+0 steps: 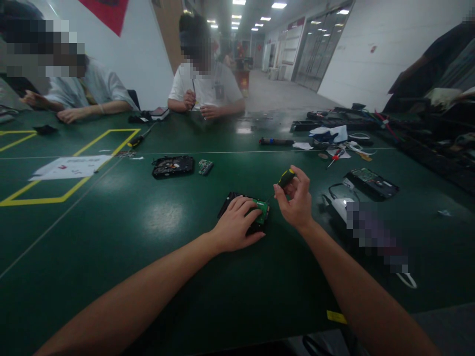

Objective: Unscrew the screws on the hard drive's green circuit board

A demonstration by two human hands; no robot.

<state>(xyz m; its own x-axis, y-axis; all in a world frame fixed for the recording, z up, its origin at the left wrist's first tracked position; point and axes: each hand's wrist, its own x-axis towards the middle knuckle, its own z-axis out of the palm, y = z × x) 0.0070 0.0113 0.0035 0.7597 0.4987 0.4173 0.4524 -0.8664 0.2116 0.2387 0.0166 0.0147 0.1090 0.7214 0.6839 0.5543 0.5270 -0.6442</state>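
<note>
My left hand lies flat on a black hard drive with a green circuit board on top, holding it down on the green table. My right hand pinches a small screwdriver with a yellow-and-black handle. The screwdriver's thin shaft slants down toward the circuit board's right edge.
A second black drive and a loose green board lie further back. Another opened drive, a red screwdriver, papers and cables are about. Two people sit at the far side; yellow tape marks a rectangle at left.
</note>
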